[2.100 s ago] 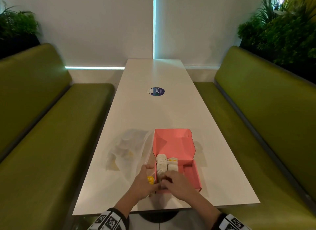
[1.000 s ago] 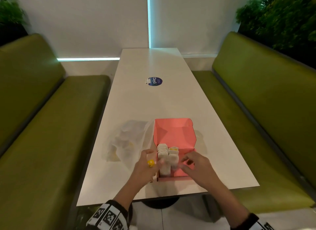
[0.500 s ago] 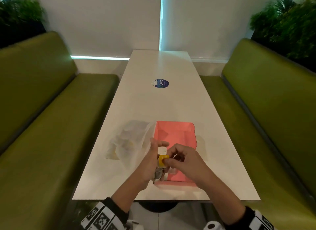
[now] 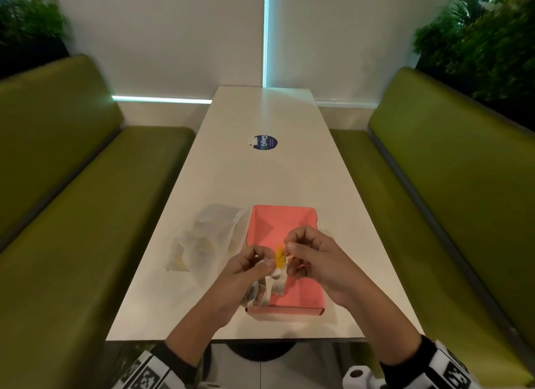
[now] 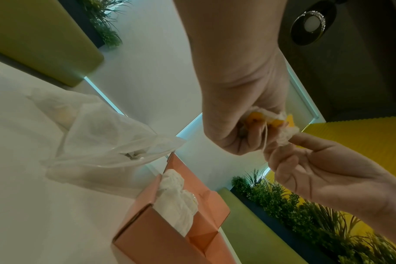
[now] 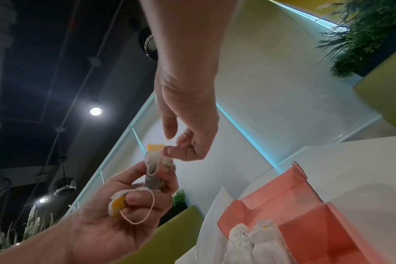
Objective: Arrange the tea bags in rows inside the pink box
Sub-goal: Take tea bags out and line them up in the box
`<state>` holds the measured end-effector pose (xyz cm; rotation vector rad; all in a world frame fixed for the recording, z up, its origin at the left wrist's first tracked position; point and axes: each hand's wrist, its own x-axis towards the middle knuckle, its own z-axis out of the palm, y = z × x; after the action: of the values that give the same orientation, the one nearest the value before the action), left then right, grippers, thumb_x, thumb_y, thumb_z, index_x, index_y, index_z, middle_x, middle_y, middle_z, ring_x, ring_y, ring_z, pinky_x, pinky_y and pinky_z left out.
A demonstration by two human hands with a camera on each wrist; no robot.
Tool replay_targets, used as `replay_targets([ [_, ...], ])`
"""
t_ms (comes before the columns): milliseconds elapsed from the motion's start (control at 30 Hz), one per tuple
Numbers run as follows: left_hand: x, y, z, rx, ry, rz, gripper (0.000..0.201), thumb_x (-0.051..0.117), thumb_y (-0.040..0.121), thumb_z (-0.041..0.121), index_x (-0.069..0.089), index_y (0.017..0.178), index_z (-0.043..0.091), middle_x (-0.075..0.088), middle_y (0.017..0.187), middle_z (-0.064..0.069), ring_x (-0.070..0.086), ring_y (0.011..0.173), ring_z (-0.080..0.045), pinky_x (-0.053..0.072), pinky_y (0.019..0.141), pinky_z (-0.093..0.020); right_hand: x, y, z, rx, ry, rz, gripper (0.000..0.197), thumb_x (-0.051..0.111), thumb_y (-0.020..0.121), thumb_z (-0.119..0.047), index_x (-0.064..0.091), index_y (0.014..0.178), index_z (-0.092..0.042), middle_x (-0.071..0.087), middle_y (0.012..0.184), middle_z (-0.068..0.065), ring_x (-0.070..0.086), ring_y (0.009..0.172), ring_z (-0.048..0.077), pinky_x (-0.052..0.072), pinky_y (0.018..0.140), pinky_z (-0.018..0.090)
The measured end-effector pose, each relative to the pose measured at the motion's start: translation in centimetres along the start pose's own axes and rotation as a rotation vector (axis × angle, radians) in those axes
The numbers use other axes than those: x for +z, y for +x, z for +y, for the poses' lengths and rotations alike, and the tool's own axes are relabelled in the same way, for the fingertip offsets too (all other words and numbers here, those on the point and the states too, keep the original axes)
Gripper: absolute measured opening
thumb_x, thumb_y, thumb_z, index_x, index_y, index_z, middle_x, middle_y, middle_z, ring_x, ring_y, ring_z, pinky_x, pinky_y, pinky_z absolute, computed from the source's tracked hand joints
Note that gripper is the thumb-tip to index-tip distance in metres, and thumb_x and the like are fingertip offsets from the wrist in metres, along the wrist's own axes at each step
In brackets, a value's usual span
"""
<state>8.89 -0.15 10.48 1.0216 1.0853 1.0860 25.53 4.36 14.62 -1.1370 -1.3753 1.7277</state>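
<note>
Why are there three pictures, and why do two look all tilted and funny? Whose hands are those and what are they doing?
No machine here: a person wears three cameras. One sits on the head and looks down at the table. One sits on each wrist and looks along the hand, so those two pictures come out tilted and show the ceiling.

On the table stands an open pink box with white tea bags standing inside it. Beside the box lies a clear plastic bag with more pale bags inside.

The left hand holds tea bags above the box: one with a yellow tag pinched upright, another tucked under its curled fingers. The right hand pinches that tea bag's thin string near the yellow tag. It looks like the string is being sorted out before the bag goes in a row.
</note>
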Motion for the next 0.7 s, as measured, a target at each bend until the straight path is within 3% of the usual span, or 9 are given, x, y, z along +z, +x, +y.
replay_targets([
  [100, 0.4, 0.0, -0.1, 0.027, -0.019, 0.093, 0.016, 0.072, 0.080, 0.012, 0.058, 0.088, 0.012, 0.057, 0.073, -0.005, 0.043, 0.053, -0.020, 0.031, 0.044, -0.022, 0.1, -0.1, -0.3, 0.095, -0.038, 0.002, 0.010, 0.056, 0.093, -0.021, 0.058, 0.095, -0.011, 0.062, 0.082, 0.001, 0.058, 0.055, 0.015, 0.046, 0.052, 0.026],
  [200, 0.8, -0.1, 0.0, 0.073, -0.022, 0.155, 0.013, 0.061, 0.086, -0.001, 0.055, 0.087, 0.011, 0.052, 0.065, -0.001, 0.037, 0.042, -0.009, 0.033, 0.039, -0.017, 0.2, -0.5, -0.1, 0.134, -0.169, -0.074, 0.021, 0.065, 0.087, -0.024, 0.063, 0.099, -0.007, 0.065, 0.082, 0.000, 0.061, 0.059, 0.016, 0.049, 0.051, 0.021],
  [367, 0.9, -0.1, -0.4, 0.105, 0.099, 0.223, 0.019, 0.069, 0.082, 0.010, 0.058, 0.096, 0.015, 0.059, 0.081, -0.010, 0.040, 0.050, -0.014, 0.037, 0.043, -0.022, 0.2, -0.4, 0.3, 0.013, -0.273, 0.040, 0.007, 0.073, 0.080, -0.009, 0.066, 0.082, -0.008, 0.066, 0.076, 0.003, 0.060, 0.054, 0.010, 0.048, 0.052, 0.021],
  [533, 0.2, -0.4, -0.1, 0.077, 0.147, 0.255, 0.017, 0.070, 0.082, 0.012, 0.060, 0.096, 0.015, 0.062, 0.076, -0.005, 0.044, 0.044, -0.004, 0.037, 0.043, -0.017, -1.3, 0.2, -1.2, 0.000, -0.208, 0.093, 0.009, 0.063, 0.086, -0.001, 0.060, 0.083, -0.009, 0.061, 0.069, 0.008, 0.059, 0.047, 0.012, 0.045, 0.046, 0.022],
  [633, -0.5, -0.4, 0.1, 0.074, 0.178, 0.322, 0.011, 0.066, 0.086, 0.010, 0.061, 0.095, 0.013, 0.063, 0.086, -0.014, 0.045, 0.043, -0.001, 0.037, 0.041, -0.016, -2.2, 0.8, -1.5, -0.153, -0.704, 0.330, 0.015, 0.065, 0.085, -0.008, 0.058, 0.082, -0.021, 0.062, 0.072, 0.000, 0.061, 0.058, 0.016, 0.045, 0.055, 0.022],
  [667, -0.6, -0.4, 0.2, 0.071, 0.183, 0.342, 0.010, 0.064, 0.087, 0.010, 0.062, 0.096, 0.014, 0.064, 0.090, -0.014, 0.045, 0.042, -0.001, 0.037, 0.040, -0.017, -2.3, 0.5, -1.7, -0.183, -0.840, 0.309, 0.017, 0.065, 0.084, -0.009, 0.056, 0.083, -0.024, 0.063, 0.072, -0.002, 0.062, 0.063, 0.018, 0.048, 0.060, 0.025],
  [700, -0.6, -0.3, 0.3, 0.075, 0.183, 0.347, 0.010, 0.063, 0.088, 0.011, 0.062, 0.097, 0.015, 0.064, 0.092, -0.012, 0.045, 0.042, -0.002, 0.036, 0.040, -0.017, -2.2, 0.2, -2.1, -0.178, -0.881, 0.178, 0.018, 0.065, 0.083, -0.009, 0.056, 0.084, -0.024, 0.064, 0.072, -0.002, 0.063, 0.066, 0.019, 0.053, 0.064, 0.029],
])
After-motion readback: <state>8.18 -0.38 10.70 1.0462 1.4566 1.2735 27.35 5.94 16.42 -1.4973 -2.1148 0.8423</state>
